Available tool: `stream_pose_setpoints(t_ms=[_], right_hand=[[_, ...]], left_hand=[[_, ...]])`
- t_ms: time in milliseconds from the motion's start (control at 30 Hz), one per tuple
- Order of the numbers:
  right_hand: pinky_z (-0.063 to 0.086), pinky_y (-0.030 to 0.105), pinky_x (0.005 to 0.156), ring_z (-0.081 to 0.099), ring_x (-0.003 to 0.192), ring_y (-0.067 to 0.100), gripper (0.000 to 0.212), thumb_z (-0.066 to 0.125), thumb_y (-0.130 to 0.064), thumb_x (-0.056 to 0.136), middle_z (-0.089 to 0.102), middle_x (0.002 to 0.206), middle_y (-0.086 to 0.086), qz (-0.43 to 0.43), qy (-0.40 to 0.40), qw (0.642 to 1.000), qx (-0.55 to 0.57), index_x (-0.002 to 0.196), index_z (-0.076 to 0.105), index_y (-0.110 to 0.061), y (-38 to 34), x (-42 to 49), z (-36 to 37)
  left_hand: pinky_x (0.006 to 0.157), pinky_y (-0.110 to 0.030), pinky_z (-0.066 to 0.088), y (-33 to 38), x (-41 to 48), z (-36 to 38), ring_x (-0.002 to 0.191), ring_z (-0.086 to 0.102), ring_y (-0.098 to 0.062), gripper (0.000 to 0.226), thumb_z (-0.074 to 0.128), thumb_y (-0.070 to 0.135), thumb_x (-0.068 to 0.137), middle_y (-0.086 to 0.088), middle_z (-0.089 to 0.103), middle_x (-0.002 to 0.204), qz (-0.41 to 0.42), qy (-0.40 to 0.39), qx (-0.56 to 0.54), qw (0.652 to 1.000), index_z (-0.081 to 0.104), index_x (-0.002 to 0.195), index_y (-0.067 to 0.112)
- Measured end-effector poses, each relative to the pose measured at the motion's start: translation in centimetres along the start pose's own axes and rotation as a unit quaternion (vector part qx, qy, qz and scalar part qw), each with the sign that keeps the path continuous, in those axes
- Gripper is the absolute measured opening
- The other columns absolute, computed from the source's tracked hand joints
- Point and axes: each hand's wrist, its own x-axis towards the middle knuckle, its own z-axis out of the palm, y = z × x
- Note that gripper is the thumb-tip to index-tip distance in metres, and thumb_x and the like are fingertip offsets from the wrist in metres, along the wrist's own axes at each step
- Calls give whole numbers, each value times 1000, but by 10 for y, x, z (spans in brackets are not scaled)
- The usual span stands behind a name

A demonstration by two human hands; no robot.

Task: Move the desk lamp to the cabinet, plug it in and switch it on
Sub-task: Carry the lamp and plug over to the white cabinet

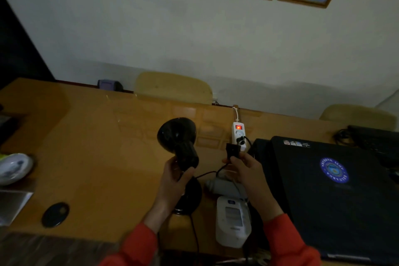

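Note:
A black desk lamp point(179, 140) stands on the wooden desk point(97, 136), its round base point(192, 198) near the front edge and its unlit shade pointing up and away. My left hand point(174, 177) grips the lamp's neck just under the shade. My right hand point(244, 170) holds the lamp's black plug point(232, 150) upright, close to a white power strip point(238, 136) whose red switch glows. Another black plug sits in the strip. The lamp's black cord point(207, 174) runs from the plug to the base.
A closed black laptop point(328, 190) with a round blue sticker lies at the right. A white blood pressure monitor point(234, 222) with its grey cuff sits beside the lamp base. A white bowl point(14, 167) and a dark oval disc point(55, 214) lie at the left. Two chairs stand behind the desk.

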Motion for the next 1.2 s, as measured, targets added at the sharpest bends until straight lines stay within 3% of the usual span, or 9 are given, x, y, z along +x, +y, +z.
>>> stream_pose_setpoints(t_ms=[133,267,333,467,567,667,867,1100,1200], right_hand=[[52,33,68,65,73,19,13,49,-7,95,69,82,7,4,-3,1000,5,98,62,-10,0,-2,6],[53,30,70,64,78,20,16,47,-5,96,67,82,8,8,-10,1000,0,107,57,-3,6,-2,8],[55,25,67,65,78,18,16,46,-5,96,67,81,8,5,-14,1000,1,107,57,-1,6,1,9],[54,16,56,65,70,15,15,46,-4,95,66,77,8,-9,-31,999,8,104,58,-2,-2,6,14],[54,18,56,66,67,15,16,47,-4,94,66,76,8,-20,-59,998,27,106,58,-2,-10,10,22],[54,18,56,65,61,11,14,49,-7,94,67,70,2,-33,-102,993,42,103,60,-6,-23,7,36],[54,20,55,64,57,9,14,52,-14,94,73,70,-3,-88,-174,980,30,100,65,-13,-52,-19,83],[52,18,52,58,53,6,10,56,-8,90,71,64,-4,-90,-282,955,37,94,64,-12,-66,-64,165],[52,19,52,58,52,6,12,56,-7,91,72,64,-2,-85,-329,939,52,97,62,-16,-65,-88,210]], left_hand=[[78,-21,41,-7,3,11,105,52,-11,36,50,42,85,25,49,109,-6,-21,-25,999,39,120,39],[89,-33,41,-7,3,21,116,46,-16,39,44,30,92,16,49,122,-2,-1,-65,998,33,129,35],[93,-42,44,-6,3,22,119,48,-21,46,43,38,88,4,51,128,-13,10,-90,996,34,132,35],[92,-36,42,-1,-4,14,118,48,-13,46,43,69,76,15,50,124,-12,41,-111,993,34,120,58],[99,-41,38,0,-8,1,125,42,-18,90,49,90,48,11,48,129,-6,68,-122,990,35,128,49],[95,-40,39,10,-19,-19,122,44,-18,84,51,91,42,12,49,125,28,110,-146,983,41,116,52],[87,-31,45,37,-57,-74,119,48,-24,111,48,91,47,-3,53,125,88,186,-118,971,36,136,24],[103,-61,33,62,-114,-151,122,40,-49,110,44,85,61,-36,42,130,150,272,-88,946,36,132,2],[97,-43,40,65,-148,-190,121,46,-40,110,46,87,57,-31,49,127,158,331,-92,926,41,132,6]])
